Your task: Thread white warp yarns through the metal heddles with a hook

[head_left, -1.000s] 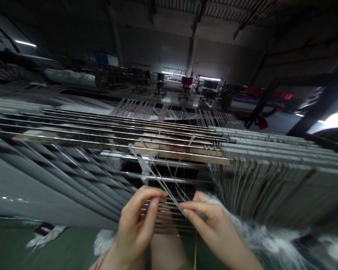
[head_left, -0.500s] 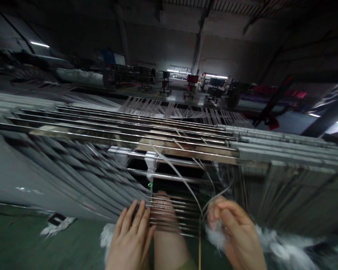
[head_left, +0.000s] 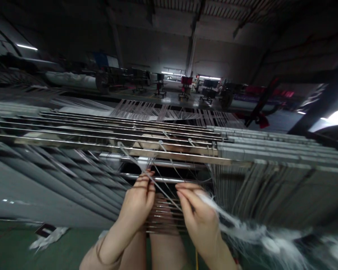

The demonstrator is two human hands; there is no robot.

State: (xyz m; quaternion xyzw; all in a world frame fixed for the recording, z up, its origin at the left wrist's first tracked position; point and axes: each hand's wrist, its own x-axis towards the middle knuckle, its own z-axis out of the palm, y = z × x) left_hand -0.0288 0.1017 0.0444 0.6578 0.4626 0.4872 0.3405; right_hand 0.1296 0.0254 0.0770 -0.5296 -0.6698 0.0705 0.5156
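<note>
Your pale cord runs slantwise, its long axis falling from a loop at the metal bars, upper left, towards your right palm. Your left hand is nearer: its fingers are bunched against the cord's upper stretch, though whether they pinch it cannot be told. Your right hand has thumb and forefinger pressed together at the tips, just right of the cord; anything between them is too fine to confirm. The cord's lower end is hidden behind that hand. White yarn trails rightward from beside it, blurred; its attachment cannot be established.
</note>
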